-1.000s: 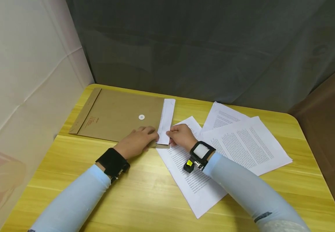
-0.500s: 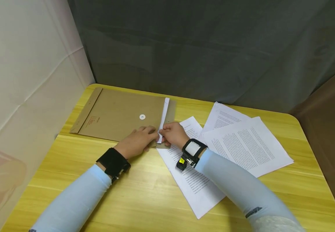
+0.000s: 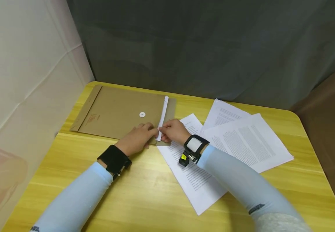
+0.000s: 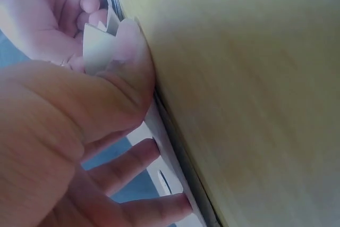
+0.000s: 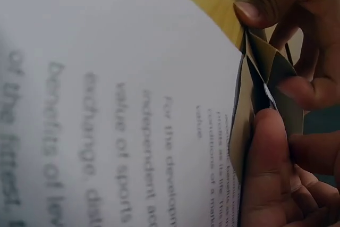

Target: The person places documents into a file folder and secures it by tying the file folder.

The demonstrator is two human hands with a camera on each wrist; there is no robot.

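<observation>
Near the desk's (image 3: 68,180) far-left corner lies the envelope (image 3: 118,114). Left hand (image 3: 136,139) grips its open edge — holding the mouth steady. Right hand (image 3: 173,130) pinches the white sheet (image 3: 162,117), sliding it inside; loose pages (image 3: 242,141) lie rightward.

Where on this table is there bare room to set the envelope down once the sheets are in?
Bare wood lies along the near edge of the table, left of the printed sheet and below the brown envelope. A narrower bare strip runs at the near right, below the overlapping sheets. It is crowded at the middle, where the left hand and right hand meet at the envelope's mouth.
</observation>
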